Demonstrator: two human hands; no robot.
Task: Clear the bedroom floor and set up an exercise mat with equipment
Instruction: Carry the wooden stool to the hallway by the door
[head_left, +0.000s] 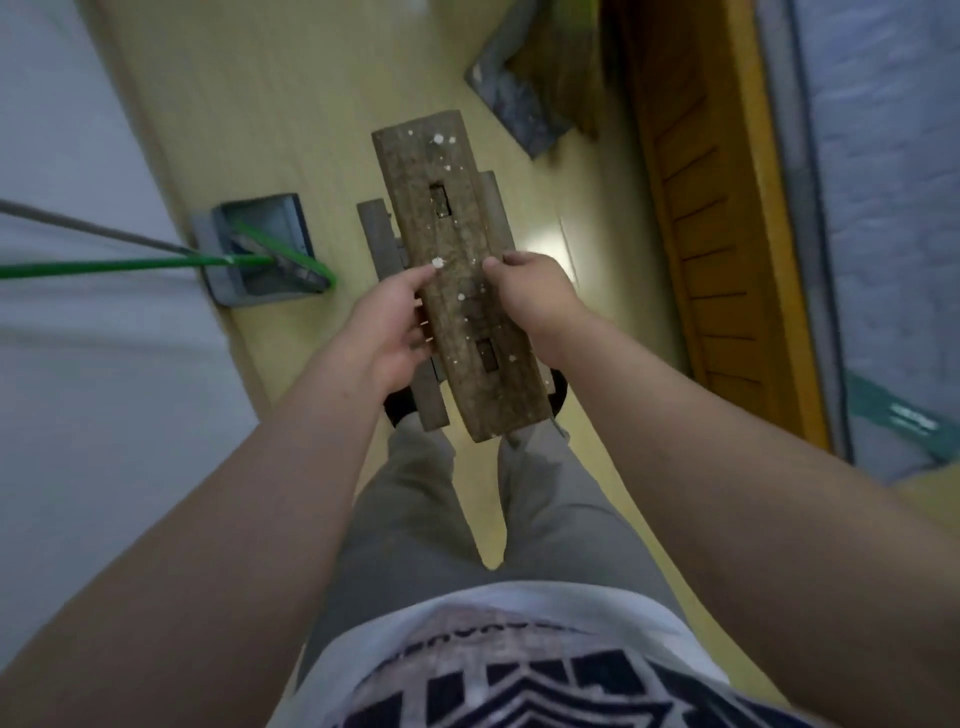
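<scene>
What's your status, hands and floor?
Left hand and right hand grip wooden stool, lifted off floor. Dustpan with green broom sits ahead-left.

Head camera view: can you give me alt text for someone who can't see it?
Looking down, a person holds a paint-speckled wooden stool by its long edges, left hand and right hand on opposite sides, above a pale floor. A green-handled broom rests in a grey dustpan to the left; a wooden door stands to the right.
</scene>
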